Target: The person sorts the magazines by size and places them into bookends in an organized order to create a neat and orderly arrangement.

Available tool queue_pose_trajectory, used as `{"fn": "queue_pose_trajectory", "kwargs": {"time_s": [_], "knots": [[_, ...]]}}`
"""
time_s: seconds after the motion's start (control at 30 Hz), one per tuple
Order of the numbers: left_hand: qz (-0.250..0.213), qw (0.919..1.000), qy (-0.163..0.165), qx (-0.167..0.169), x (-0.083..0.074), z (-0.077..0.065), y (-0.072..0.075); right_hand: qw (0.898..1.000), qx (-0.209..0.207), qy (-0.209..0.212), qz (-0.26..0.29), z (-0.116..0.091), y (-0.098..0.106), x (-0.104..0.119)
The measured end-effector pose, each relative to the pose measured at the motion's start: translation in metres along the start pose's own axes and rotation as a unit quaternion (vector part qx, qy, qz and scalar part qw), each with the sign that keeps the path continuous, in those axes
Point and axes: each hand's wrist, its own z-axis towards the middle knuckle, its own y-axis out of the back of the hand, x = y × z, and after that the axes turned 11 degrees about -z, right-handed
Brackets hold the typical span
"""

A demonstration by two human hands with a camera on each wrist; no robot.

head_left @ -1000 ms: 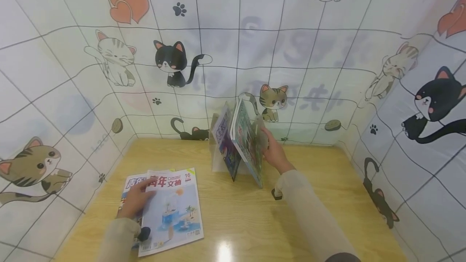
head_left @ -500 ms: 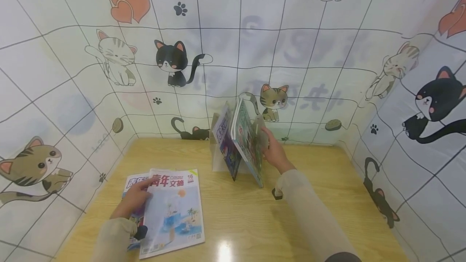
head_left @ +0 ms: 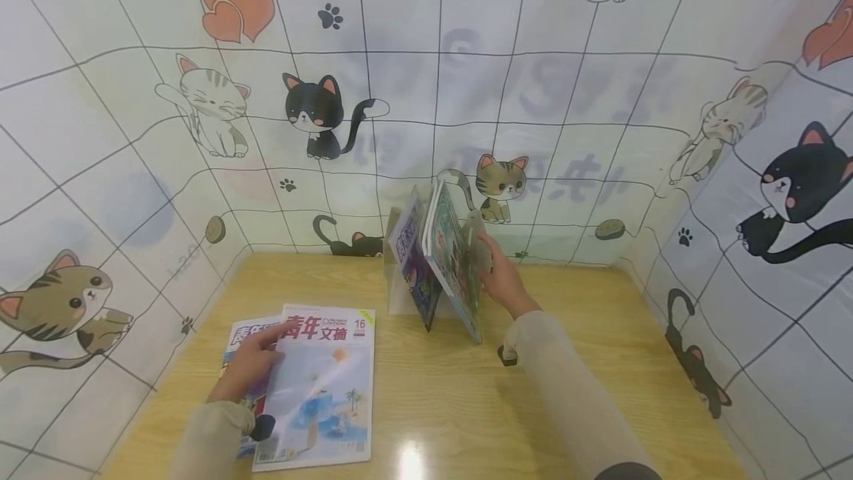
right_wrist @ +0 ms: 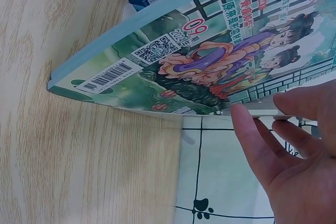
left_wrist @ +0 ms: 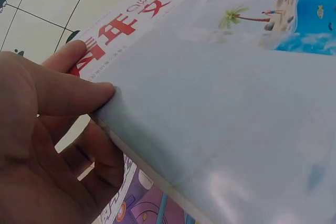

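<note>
My left hand [head_left: 249,365] pinches the upper left edge of a magazine [head_left: 326,391] with a pale blue beach cover and red title. In the left wrist view the thumb [left_wrist: 100,95] presses on the cover, with other fingers at and below the edge. A second magazine [head_left: 246,333] lies partly covered beneath it. Toward the back, my right hand [head_left: 503,284] grips the right side panel of a pale bookstand [head_left: 481,247]. Leaning in this stand are a purple magazine [head_left: 415,261] and a thicker green one [head_left: 451,258]; the green cover [right_wrist: 210,72] faces the right wrist camera.
Both forearms rest over a light wooden table [head_left: 426,391]. A cat-patterned sheet [head_left: 413,95] rises close behind the bookstand and along both sides. Table surface lies between the flat magazines and the stand.
The upper flat magazine has slid a little right at its top and turned slightly clockwise, with my left hand on it. My right hand and the bookstand have stayed put.
</note>
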Motion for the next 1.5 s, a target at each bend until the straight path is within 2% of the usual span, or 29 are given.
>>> {"fn": "queue_pose_trajectory", "kwargs": {"time_s": [0.23, 0.4, 0.63, 1.07, 1.2, 1.5], "knots": [[-0.002, 0.9999, -0.011, -0.004, -0.003, -0.002, -0.004, 1.000, 0.000, -0.007, 0.000, 0.001, -0.002, -0.001], [-0.006, 0.9994, -0.033, -0.009, -0.006, -0.003, -0.007, 1.000, -0.004, -0.010, -0.007, 0.002, -0.001, -0.002], [-0.013, 0.9986, -0.051, 0.001, -0.008, -0.004, -0.009, 1.000, 0.001, -0.005, -0.014, 0.002, -0.001, -0.002], [0.017, 0.9954, -0.094, 0.013, -0.038, -0.012, -0.015, 1.000, -0.003, -0.003, -0.018, 0.001, 0.001, -0.001], [0.029, 0.9936, -0.109, 0.001, -0.045, -0.014, -0.018, 1.000, 0.001, -0.009, -0.020, 0.001, 0.000, -0.001], [0.035, 0.9951, -0.092, -0.004, -0.062, -0.020, -0.028, 1.000, -0.002, -0.007, -0.018, 0.000, -0.001, -0.001]]}}
